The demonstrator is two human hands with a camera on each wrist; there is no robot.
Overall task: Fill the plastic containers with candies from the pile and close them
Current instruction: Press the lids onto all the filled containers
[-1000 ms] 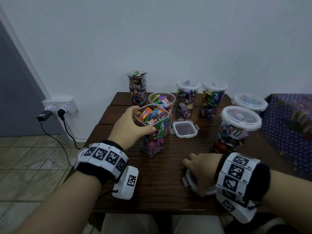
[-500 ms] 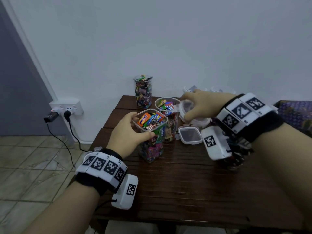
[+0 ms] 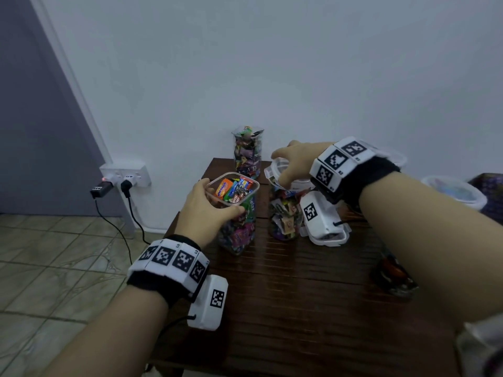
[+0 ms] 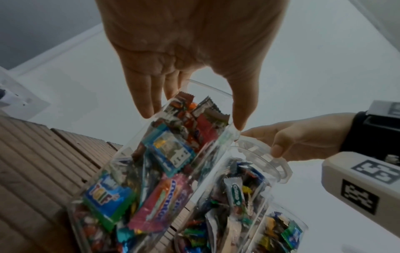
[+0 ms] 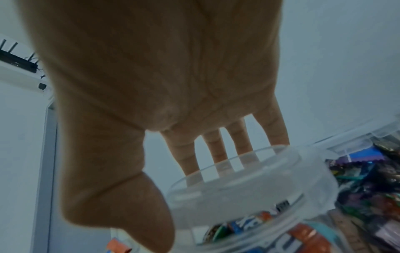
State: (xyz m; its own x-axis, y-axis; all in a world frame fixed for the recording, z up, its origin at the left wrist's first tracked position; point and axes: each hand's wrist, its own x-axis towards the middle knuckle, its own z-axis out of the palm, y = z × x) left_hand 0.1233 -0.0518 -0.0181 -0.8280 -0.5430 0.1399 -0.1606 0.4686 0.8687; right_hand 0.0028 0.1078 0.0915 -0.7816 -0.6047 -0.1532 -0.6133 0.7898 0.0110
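Observation:
My left hand [image 3: 215,202] grips the rim of a square open container [image 3: 236,227], packed with wrapped candies, near the table's left side. In the left wrist view the thumb and fingers of that hand [image 4: 194,118] clasp opposite sides of its rim [image 4: 207,87]. My right hand [image 3: 283,167] holds a round clear lid [image 3: 275,170] on top of the round candy-filled container [image 3: 283,216] just to the right. The right wrist view shows the fingers [image 5: 216,154] spread over the lid [image 5: 249,171], with the thumb at its near edge.
A tall open container of candies [image 3: 247,151] stands at the back by the wall. A square lid [image 3: 329,239] lies under my right wrist. Closed containers [image 3: 457,191] stand at the right, one dark one [image 3: 392,273] below my forearm. The wooden table [image 3: 285,308] ends at left above tiled floor.
My right hand picked the round lid up from near the table's front edge and carried it back onto the round container. My left hand has kept its grip on the square container.

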